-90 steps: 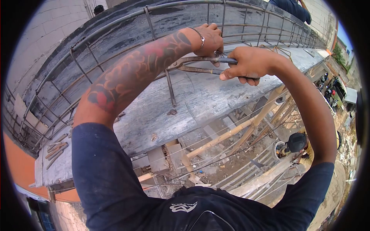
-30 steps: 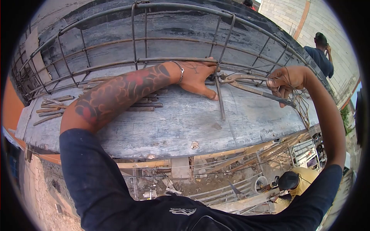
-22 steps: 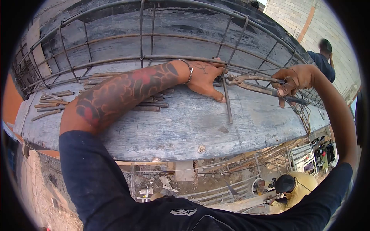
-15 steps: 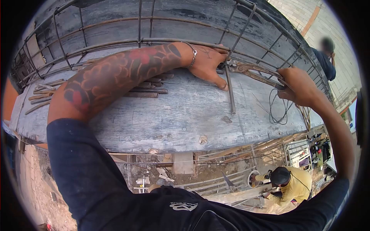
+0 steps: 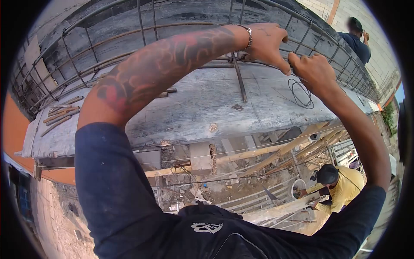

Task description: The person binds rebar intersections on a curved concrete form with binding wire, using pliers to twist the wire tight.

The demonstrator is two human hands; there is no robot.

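Note:
My left hand [image 5: 267,45], with a chain bracelet at the wrist, is spread over the lower bars of the rebar cage [image 5: 140,21], thumb and fingers apart. Just right of its thumb, my right hand [image 5: 314,72] is closed. The rusty pincers it grips are mostly covered by my left hand; a brownish bit of the head [image 5: 244,55] shows by the bar joint. From that joint a short steel bar [image 5: 240,82] sticks out toward me over the grey board [image 5: 185,112]. A loop of thin tie wire [image 5: 302,95] hangs below my right hand.
Cut steel rods [image 5: 62,113] lie on the board's left end. Past its near edge the ground drops well below, where a person in yellow [image 5: 347,185] bends by a white bucket [image 5: 298,186]. Another person [image 5: 357,43] is at the upper right by a block wall.
My left hand has moved right from the bar joint, over the pincers and close to my right hand. The whole view has shifted, with the board higher in it.

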